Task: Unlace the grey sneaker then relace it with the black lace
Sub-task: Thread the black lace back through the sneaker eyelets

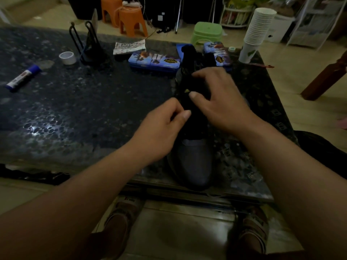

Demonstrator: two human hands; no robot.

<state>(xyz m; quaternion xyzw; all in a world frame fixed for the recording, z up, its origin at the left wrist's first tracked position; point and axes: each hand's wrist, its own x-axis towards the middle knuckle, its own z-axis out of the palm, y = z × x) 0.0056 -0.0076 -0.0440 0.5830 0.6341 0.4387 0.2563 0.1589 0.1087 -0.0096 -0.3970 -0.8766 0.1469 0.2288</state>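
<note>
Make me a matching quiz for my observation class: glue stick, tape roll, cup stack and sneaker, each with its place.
1 glue stick
2 tape roll
3 cup stack
4 sneaker

A near edge of the table
B far right corner
C far left, lying flat
D beside the black stand

Pairs: 1-C, 2-D, 3-B, 4-A

We have one view only, worn on the head, looking forward and steeply down across the near edge of the dark table (75, 102). It sits close: the left hand (161, 128) and right hand (221, 102) meet on the grey sneaker (195, 162) near centre, our feet (253, 231) show below, and the wide lens takes in the orange stools (131, 19) on the far floor.
</note>
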